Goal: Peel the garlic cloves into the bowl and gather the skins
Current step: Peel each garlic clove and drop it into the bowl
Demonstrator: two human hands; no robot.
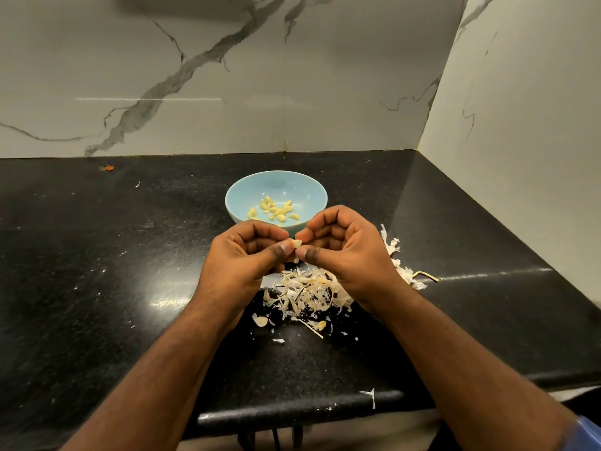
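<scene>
From the head camera we see our two hands meeting just above the black surface (97, 255), in front of the bowl. Our left hand (242, 255) and right hand (344, 252) both have their fingers curled inward, and each grip pinches the same garlic clove (296, 244) between thumb and fingertips, the left from the left side and the right from the right side. The clove sits right between the two thumb tips, small and pale, held in the air above the heap of skins; a shred of skin hangs just under it.

Just behind our hands stands the light blue bowl (250, 193), its near rim partly hidden by our knuckles. Inside it lie the peeled cloves (274, 209), a loose yellow cluster on the bottom, toward the near side.

Below and between our wrists the pile of skins (305, 292) is spread on the surface, papery and whitish, with a few stray flakes scattered around it and toward the front edge. More white skin pieces (392, 245) show to the right, behind our right hand, partly hidden by it. The marble wall (227, 76) rises behind the surface and turns the corner on the right.
</scene>
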